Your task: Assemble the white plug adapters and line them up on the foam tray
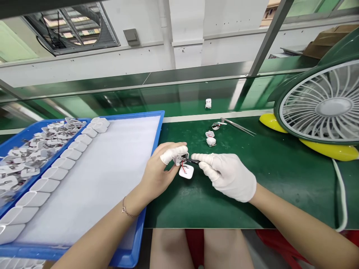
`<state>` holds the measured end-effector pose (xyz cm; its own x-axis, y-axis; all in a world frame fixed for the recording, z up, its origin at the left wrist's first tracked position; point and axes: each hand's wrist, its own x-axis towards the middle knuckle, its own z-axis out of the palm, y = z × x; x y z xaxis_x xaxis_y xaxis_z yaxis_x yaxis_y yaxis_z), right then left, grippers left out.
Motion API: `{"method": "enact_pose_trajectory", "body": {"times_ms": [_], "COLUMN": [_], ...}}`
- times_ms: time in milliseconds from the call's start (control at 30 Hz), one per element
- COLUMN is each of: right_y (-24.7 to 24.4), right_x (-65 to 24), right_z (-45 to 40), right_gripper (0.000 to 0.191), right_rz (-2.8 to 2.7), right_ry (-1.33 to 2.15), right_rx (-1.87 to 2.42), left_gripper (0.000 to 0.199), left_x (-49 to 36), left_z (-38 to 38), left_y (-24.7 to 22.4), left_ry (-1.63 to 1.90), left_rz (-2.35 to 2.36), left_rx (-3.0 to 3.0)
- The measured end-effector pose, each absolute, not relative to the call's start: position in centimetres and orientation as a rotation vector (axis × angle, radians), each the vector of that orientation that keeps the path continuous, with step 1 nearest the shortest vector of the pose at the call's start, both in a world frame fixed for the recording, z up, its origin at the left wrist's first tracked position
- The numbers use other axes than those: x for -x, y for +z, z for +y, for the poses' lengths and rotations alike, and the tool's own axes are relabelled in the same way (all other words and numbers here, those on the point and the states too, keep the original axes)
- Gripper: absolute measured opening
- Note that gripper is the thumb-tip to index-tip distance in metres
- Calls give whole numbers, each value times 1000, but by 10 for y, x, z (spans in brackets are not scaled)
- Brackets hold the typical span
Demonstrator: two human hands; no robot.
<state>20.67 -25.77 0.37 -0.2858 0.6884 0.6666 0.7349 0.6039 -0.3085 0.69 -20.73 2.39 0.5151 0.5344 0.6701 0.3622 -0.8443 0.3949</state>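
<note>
Our left hand (158, 164) grips a case (177, 160); our right hand (231, 177) pinches a black tool (194, 161), seemingly working inside. Next, we likely must steady the lid (189, 173) below our fingers (173, 153).

Green tabletop (174, 216): lit brightly and evenly, shadowed softly beneath left hand (158, 168) toward 6 o'clock.
Glossy back panel (179, 98): streaked with pale glare at 2 and 9 o'clock.
White liner (92, 175): washed nearly textureless at 8 o'clock.
Right hand (231, 176): bright in white glove, slightly soft in fine detail.
Desk fan (332, 107): stretched by wide-angle distortion at 3 o'clock.
Window opening (81, 26): pale with outdoor light at 10 o'clock.
</note>
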Motion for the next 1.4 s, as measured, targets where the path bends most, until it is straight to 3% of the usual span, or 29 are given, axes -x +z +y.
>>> {"method": "enact_pose_trajectory", "body": {"times_ms": [567, 700, 833, 1000, 1400], "right_y": [9, 17, 10, -2, 11], "right_x": [-207, -207, -198, -187, -196], "right_z": [-262, -266, -270, -264, -251], "right_gripper": [26, 24, 52, 21, 15], "right_rz": [-2059, -1982, -1875, -1548, -1203], "right_ry": [-29, 320, 735, 928, 1161], "right_rx": [1092, 1048, 1036, 1005, 1093], "left_gripper": [40, 41, 45, 44, 42], "left_x": [-6, -5, -4, -5, -8], "left_z": [-206, -208, -212, -213, -213], "left_y": [22, 22, 20, 18, 21], "left_ry": [1207, 1191, 1117, 1112, 1226], "left_rz": [727, 778, 838, 857, 799], "left_rx": [-2412, -2394, -2420, -2479, -2518]}}
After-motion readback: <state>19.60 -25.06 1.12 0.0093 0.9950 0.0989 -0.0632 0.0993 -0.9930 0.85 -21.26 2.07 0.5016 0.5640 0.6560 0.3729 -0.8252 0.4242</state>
